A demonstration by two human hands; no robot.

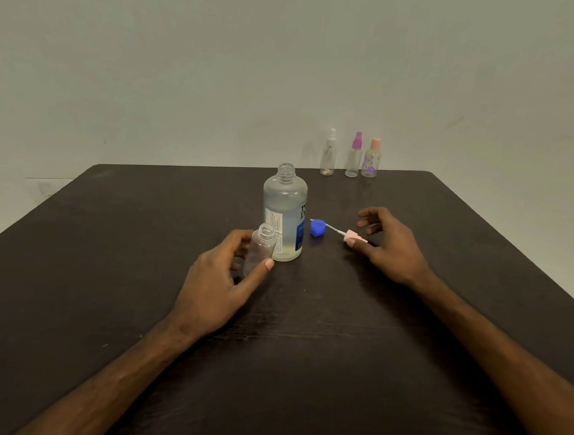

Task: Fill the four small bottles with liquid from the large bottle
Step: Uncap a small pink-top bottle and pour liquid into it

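Note:
The large clear bottle (pixel 286 214) stands uncapped mid-table, partly filled with liquid. Its blue cap (pixel 317 228) lies just to its right. My left hand (pixel 222 287) grips an open, empty small bottle (pixel 260 249) standing against the large bottle's left side. A pink spray top (pixel 353 237) with its thin tube lies on the table; my right hand (pixel 392 243) rests beside it, thumb touching it and fingers spread. Three more small bottles stand at the far edge: one with a clear top (pixel 328 155), one with a purple top (pixel 354 157), one with a peach cap (pixel 372 159).
The dark wooden table (pixel 143 245) ends at a pale wall behind the three far bottles. Its right edge runs diagonally down past my right forearm.

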